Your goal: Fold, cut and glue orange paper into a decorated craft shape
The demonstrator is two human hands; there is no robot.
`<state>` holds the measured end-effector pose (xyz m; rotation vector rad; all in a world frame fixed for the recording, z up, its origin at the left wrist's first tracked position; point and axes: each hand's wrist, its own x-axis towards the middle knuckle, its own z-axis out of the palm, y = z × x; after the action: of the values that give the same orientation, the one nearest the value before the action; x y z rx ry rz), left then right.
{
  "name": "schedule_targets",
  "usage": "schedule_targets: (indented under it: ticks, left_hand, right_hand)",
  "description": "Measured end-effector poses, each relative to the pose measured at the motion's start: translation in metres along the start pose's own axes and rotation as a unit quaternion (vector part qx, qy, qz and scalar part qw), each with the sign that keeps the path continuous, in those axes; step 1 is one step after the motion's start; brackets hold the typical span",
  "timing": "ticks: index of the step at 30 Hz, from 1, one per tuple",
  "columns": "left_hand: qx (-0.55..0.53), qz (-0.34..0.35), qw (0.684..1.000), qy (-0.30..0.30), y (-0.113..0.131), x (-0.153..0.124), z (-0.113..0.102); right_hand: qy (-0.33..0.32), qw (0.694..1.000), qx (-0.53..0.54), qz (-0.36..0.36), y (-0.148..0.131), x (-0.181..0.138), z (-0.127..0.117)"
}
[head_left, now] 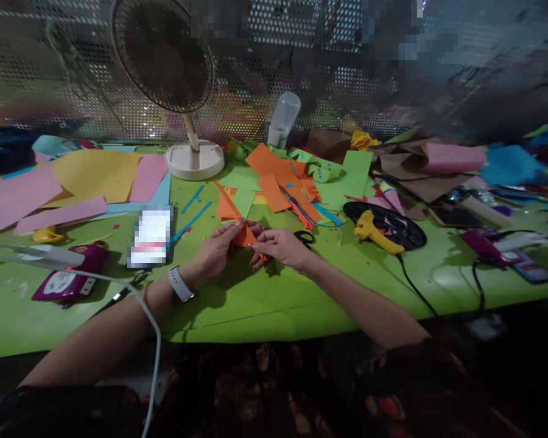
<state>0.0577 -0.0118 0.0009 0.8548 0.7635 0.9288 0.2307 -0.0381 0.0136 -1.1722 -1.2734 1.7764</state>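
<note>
My left hand [217,249] and my right hand [281,246] meet over the green table [256,304], both pinching a small folded orange paper piece [245,235]. The left wrist wears a pale watch band [180,283]. Fingers of both hands are curled on the paper's edges. Black scissors [307,237] lie just behind my right hand. More orange paper cut-outs [274,182] with blue dots lie further back.
A table fan [173,79] stands at the back. Pink and yellow sheets [73,182] lie left, a phone [150,236] beside my left hand, a yellow glue gun [377,234] on a black tray [406,234] at right. A white cable [150,322] crosses my left arm.
</note>
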Motion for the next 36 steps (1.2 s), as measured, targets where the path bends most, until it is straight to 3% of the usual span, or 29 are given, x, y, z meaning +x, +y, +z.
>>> schedule_targets:
  ticks: [5, 8, 10, 12, 14, 21, 32, 36]
  left_hand:
    - [0.032, -0.002, 0.999, -0.006, 0.008, 0.002, -0.009]
    - [0.022, -0.027, 0.999, 0.000, 0.012, -0.002, -0.009]
    - [0.003, -0.057, 0.998, -0.008, 0.013, -0.004, -0.008]
    - [-0.014, -0.082, 0.996, -0.024, 0.009, -0.005, -0.008]
    - [-0.033, -0.093, 0.994, -0.048, 0.004, -0.005, -0.010]
    - [-0.059, -0.135, 0.984, -0.095, -0.005, -0.005, -0.012]
    - [-0.081, -0.128, 0.983, -0.099, -0.001, -0.010, -0.006]
    - [-0.060, -0.119, 0.989, -0.062, -0.001, -0.012, -0.004]
  right_hand:
    - [-0.105, 0.987, -0.110, 0.057, -0.011, -0.017, -0.018]
    - [-0.033, 0.963, -0.255, -0.085, -0.015, -0.021, -0.030]
    - [0.016, 0.914, -0.341, -0.217, -0.012, -0.019, -0.033]
    - [-0.005, 0.875, -0.383, -0.296, -0.006, -0.013, -0.033]
    - [-0.054, 0.863, -0.380, -0.328, 0.001, -0.007, -0.031]
    - [-0.097, 0.885, -0.316, -0.329, 0.010, -0.006, -0.029]
    - [-0.047, 0.945, -0.195, -0.258, 0.012, -0.007, -0.025]
    - [-0.007, 0.970, -0.159, -0.187, 0.011, -0.010, -0.020]
